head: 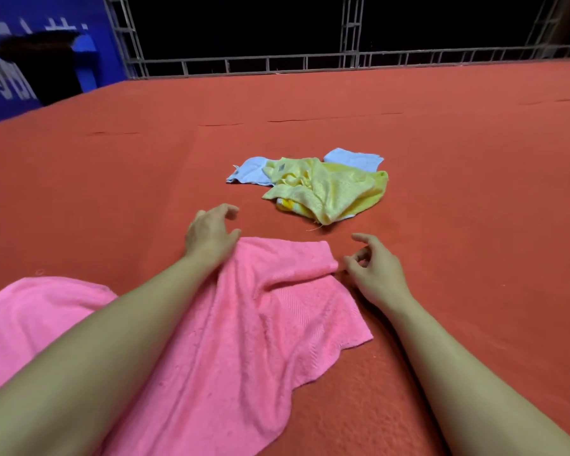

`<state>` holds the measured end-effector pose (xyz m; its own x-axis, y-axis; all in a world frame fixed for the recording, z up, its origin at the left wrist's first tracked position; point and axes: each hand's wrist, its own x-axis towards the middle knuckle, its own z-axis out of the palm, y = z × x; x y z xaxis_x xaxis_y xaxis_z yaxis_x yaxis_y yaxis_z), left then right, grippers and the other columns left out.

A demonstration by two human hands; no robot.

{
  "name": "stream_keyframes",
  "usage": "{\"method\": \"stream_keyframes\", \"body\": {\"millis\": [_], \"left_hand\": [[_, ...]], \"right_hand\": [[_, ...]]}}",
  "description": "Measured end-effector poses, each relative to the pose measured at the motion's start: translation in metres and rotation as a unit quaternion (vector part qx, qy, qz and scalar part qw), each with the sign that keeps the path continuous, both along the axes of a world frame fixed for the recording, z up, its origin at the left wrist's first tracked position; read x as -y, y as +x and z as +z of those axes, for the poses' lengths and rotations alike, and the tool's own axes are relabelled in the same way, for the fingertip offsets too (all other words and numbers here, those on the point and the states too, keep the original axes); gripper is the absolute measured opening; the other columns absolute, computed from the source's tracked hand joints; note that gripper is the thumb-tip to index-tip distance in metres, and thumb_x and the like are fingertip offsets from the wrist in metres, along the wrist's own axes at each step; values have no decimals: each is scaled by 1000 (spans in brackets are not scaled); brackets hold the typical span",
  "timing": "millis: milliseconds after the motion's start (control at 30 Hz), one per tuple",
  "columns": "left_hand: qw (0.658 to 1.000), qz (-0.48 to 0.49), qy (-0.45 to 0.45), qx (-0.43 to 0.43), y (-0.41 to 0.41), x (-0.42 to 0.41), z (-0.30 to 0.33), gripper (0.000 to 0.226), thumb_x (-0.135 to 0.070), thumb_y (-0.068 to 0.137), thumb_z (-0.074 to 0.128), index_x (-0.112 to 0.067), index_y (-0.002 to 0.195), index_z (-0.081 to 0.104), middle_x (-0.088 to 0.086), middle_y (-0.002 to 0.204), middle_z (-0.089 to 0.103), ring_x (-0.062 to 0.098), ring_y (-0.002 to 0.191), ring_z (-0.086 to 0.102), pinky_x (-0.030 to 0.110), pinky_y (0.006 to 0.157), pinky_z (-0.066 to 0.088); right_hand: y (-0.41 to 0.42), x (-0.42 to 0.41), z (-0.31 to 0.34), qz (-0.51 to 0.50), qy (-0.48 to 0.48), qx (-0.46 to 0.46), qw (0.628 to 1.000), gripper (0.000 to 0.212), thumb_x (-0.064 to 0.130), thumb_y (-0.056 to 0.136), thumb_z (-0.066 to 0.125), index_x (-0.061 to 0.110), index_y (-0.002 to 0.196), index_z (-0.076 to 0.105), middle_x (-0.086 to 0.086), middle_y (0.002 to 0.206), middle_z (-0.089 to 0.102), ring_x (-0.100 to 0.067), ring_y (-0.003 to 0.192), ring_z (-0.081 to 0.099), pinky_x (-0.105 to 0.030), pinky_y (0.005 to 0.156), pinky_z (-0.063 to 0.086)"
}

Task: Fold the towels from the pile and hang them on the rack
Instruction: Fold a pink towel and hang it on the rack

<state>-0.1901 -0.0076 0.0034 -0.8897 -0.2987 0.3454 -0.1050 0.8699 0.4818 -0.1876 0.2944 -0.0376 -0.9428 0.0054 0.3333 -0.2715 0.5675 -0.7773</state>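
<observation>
Between the two hands on the red table (pixel 441 159), pink towel (pixel 244 324) spread and rumpled, left hand (pixel 208 236) released with loose fingers at its far left corner, right hand (pixel 372 268) loosely curled, empty, just beside its right corner, beyond both hands a pile of yellow towel (pixel 336 189) over light blue towels (pixel 250 171).

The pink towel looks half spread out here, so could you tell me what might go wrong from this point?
1. The pink towel lies rumpled, its far edge rolled over; folding now may trap creases.
2. Neither the left hand nor the right hand grips it, so it may slide.
3. The towel pile sits close and may snag.
</observation>
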Motion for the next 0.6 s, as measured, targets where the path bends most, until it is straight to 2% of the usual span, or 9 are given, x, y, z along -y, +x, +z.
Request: {"method": "stream_keyframes", "body": {"millis": [67, 133, 233, 300, 367, 500, 600], "left_hand": [[997, -68, 5, -26, 24, -27, 6, 38, -24, 83, 72, -36, 117, 60, -20, 102, 69, 15, 96, 56, 32, 89, 46], [990, -133, 56, -10, 56, -58, 10, 40, -24, 81, 74, -37, 116, 59, -24, 92, 69, 7, 79, 55, 31, 82, 49], [982, -150, 111, 0, 110, -93, 10, 39, -26, 80, 72, -39, 114, 58, -24, 88, 69, -1, 67, 57, 31, 76, 52], [981, -150, 125, -6, 142, -112, 9, 37, -28, 81, 70, -42, 113, 57, -26, 85, 67, -2, 70, 58, 29, 75, 52], [980, -145, 137, -13, 164, -129, 7, 36, -28, 81, 69, -45, 111, 56, -29, 84, 65, -1, 71, 57, 30, 73, 52], [977, -113, 177, -29, 186, -150, 7, 33, -28, 82, 67, -44, 109, 56, -26, 85, 66, 0, 66, 57, 34, 75, 53], [977, -120, 171, -31, 198, -165, 7, 34, -29, 82, 67, -44, 111, 55, -27, 85, 65, 1, 67, 56, 33, 74, 52]], "right_hand": [[4, 1, 2, 33, 35, 26, 999, 48, 27, 85, 67, 24, 131, 54, 9, 75, 68, -10, 78, 65, -36, 81, 51], [11, 0, 8, 84, 90, 50, 991, 51, 35, 86, 66, 24, 134, 51, 9, 75, 67, -11, 79, 64, -36, 80, 50], [25, -10, 26, 161, 112, 120, 973, 62, 43, 89, 66, 23, 142, 41, 8, 78, 64, -10, 74, 61, -33, 76, 47], [42, -18, 36, 206, 105, 165, 959, 71, 32, 87, 71, 22, 147, 34, 6, 76, 61, -4, 64, 58, -26, 70, 46], [63, -24, 40, 233, 117, 165, 951, 75, 18, 86, 71, 17, 149, 30, 4, 76, 59, -1, 59, 54, -20, 63, 45], [99, -44, 35, 177, 28, 125, 976, 72, 13, 90, 66, 14, 151, 27, 2, 80, 58, -7, 63, 54, -24, 65, 46], [123, -65, 39, 134, -37, 156, 978, 71, 8, 90, 67, 16, 149, 30, 5, 78, 56, -5, 60, 53, -23, 59, 48]]}}
